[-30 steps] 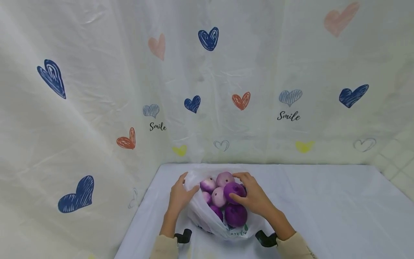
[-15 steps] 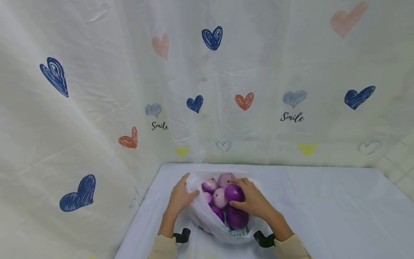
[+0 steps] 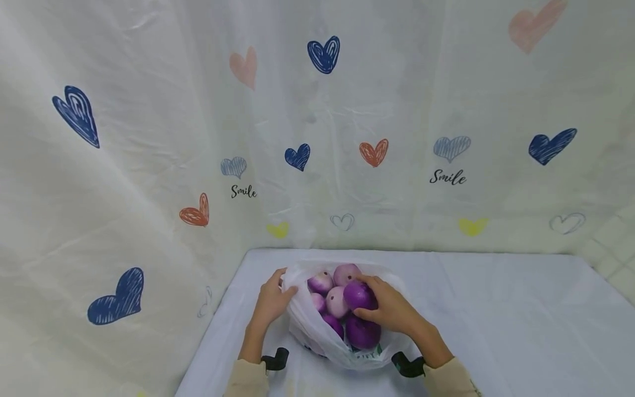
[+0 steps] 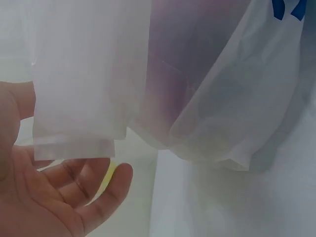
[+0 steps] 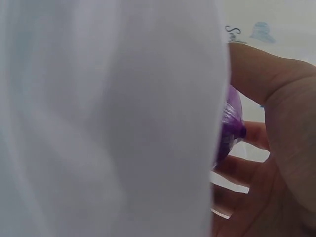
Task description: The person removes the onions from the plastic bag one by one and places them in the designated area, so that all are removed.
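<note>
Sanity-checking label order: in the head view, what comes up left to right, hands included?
Left hand → white-and-purple onion → glossy purple onion → right hand, which grips that onion. Left out: the white bag, since it spans several of these.

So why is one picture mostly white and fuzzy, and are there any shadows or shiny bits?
Right wrist view: the white plastic bag looks out of focus, probably too close to the lens, with glints on the purple onion; left wrist view: hazy bag, soft shadow on the white cloth; head view: fairly clear.
</note>
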`<state>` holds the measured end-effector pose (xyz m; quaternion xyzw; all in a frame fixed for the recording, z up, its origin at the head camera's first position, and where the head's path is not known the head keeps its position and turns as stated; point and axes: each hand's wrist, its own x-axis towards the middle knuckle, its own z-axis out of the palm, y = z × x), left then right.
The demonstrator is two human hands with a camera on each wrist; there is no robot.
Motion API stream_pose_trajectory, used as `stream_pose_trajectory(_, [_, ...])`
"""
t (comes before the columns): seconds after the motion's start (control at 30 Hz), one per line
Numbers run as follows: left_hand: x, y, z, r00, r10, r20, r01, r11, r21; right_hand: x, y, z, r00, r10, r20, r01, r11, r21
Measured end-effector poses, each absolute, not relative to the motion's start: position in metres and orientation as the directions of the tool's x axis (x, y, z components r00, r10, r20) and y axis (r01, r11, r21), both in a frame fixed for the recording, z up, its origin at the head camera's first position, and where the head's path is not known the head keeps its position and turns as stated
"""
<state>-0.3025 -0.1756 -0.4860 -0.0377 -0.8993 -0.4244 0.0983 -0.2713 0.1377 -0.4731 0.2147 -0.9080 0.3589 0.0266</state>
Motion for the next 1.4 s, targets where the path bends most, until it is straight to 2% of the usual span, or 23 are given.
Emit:
stream_pose_trajectory(0.27, [-0.304, -0.179, -0.481, -0.972, -0.072, 0.222, 0.141, 0.577, 0.805, -0.273, 0.133, -0.472, -0.889, -0.422, 0.178, -0.426, 0.617, -0.662])
stream_pose_trajectory(0.47, [-0.304, -0.178, -0.481, -0.972, -0.124, 0.199, 0.1, 0.545, 0.832, -0.272, 0.134, -0.471, -0.872, -0.439, 0.218, -0.466, 0.604, -0.646])
stream_pose_trajectory(0.67, [-0.303, -0.177, -0.48, -0.969, -0.141, 0.203, 0.097, 0.539, 0.837, -0.271, 0.143, -0.462, -0.886, -0.371, 0.279, -0.456, 0.587, -0.669])
stream_pose_trajectory(0.97, [-0.304, -0.175, -0.478, -0.968, -0.147, 0.204, 0.096, 0.531, 0.842, -0.279, 0.178, -0.45, -0.868, -0.251, 0.43, -0.494, 0.534, -0.686])
stream_pose_trajectory(1.4, [-0.303, -0.175, -0.477, -0.97, -0.146, 0.194, 0.091, 0.523, 0.847, -0.287, 0.221, -0.45, -0.906, -0.124, 0.404, -0.395, 0.588, -0.706])
